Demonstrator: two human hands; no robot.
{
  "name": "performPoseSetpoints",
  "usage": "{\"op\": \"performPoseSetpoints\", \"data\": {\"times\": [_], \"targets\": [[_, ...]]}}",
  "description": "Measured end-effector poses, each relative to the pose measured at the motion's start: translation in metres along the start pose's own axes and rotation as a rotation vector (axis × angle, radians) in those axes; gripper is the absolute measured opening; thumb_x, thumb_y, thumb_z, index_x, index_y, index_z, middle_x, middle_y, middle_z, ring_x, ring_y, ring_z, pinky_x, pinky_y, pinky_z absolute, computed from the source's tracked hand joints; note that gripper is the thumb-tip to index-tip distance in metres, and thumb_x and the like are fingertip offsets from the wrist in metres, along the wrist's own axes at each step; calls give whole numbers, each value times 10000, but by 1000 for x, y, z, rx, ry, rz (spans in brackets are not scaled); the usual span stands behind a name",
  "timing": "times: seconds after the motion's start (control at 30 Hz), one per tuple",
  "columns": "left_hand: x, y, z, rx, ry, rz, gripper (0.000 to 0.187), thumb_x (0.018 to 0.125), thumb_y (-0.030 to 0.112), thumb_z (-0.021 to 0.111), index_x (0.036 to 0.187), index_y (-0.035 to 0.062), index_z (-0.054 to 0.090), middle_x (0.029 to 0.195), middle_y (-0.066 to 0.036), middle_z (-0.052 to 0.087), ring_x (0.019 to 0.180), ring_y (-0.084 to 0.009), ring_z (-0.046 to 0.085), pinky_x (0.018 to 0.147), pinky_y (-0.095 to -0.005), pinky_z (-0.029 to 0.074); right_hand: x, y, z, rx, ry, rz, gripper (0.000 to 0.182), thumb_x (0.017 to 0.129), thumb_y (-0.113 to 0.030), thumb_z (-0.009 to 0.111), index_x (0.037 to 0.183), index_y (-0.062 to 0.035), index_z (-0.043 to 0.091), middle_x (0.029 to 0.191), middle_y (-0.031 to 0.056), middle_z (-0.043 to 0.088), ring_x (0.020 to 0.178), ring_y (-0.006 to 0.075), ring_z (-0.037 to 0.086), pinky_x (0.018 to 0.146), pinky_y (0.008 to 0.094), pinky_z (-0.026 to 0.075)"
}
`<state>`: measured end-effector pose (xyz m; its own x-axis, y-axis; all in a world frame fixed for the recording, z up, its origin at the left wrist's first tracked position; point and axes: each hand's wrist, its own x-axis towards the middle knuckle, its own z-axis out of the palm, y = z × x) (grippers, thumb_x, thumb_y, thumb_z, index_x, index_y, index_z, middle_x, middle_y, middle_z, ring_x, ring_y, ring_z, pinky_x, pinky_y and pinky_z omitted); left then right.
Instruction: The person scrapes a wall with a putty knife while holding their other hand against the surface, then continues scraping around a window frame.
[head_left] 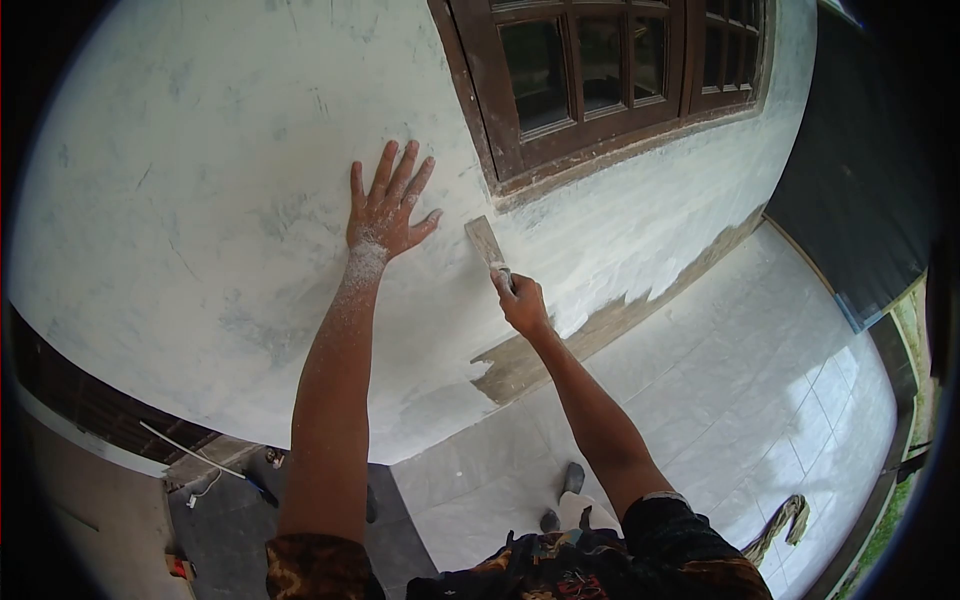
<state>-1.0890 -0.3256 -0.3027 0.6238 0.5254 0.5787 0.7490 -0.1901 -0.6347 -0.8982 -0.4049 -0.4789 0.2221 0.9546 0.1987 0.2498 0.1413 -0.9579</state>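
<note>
White dust coated the left hand [388, 210], which lay flat against the plastered wall [200, 200], fingers [383, 168] spread wide apart and pointing up. Just to its right, the right hand [522, 303] had its fingers clamped on the handle of a scraper [487, 243], whose flat blade pressed on the wall just below the corner of the window frame. Beneath that hand, a bare brown strip [600, 325] ran along the wall's foot where it met the pale tiled floor [740, 380]. Farther up stood the dark wooden window [600, 80] with small panes.
</note>
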Motion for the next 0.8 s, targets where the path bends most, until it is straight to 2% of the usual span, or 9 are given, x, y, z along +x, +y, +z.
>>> {"op": "performPoseSetpoints", "data": {"times": [0.1, 0.17, 0.3, 0.53, 0.8], "targets": [[-2, 3, 2, 11, -23, -6, 855, 795, 734, 468, 1496, 326, 198, 1590, 12, 41, 1463, -220, -10, 1136, -621, -33, 2, -6, 0, -10, -9, 4, 573, 928, -458, 552, 697, 66, 570, 552, 212, 514, 487, 257, 471, 509, 416, 382], [0, 2, 0, -40, -39, -6, 862, 781, 700, 546, 1490, 323, 233, 1586, 2, 96, 1464, -222, 36, 1134, -626, 17, 3, -7, 2, 13, -20, 15, 572, 928, -456, 553, 691, 65, 567, 550, 209, 513, 485, 257, 467, 508, 415, 382], [-3, 3, 4, 55, -1, -5, 876, 773, 744, 489, 1492, 326, 214, 1589, 9, 49, 1463, -222, -7, 1136, -623, -31, 3, 5, 5, 27, -4, -26, 561, 930, -446, 557, 686, 59, 561, 524, 190, 489, 472, 244, 428, 501, 408, 374], [-5, 4, 4, -8, -8, 6, 878, 770, 701, 558, 1489, 311, 239, 1588, -15, 82, 1465, -241, 26, 1127, -638, 6, 15, 2, 8, 84, -2, -90, 531, 933, -414, 570, 681, 53, 552, 515, 171, 472, 475, 204, 393, 494, 391, 365], [-3, 3, 4, -10, 30, 9, 884, 765, 693, 574, 1486, 300, 249, 1584, -31, 101, 1464, -256, 36, 1125, -645, 7, 7, 9, -1, 63, 5, -111, 490, 938, -379, 572, 704, 53, 564, 527, 182, 491, 466, 235, 411, 503, 392, 376]]}}
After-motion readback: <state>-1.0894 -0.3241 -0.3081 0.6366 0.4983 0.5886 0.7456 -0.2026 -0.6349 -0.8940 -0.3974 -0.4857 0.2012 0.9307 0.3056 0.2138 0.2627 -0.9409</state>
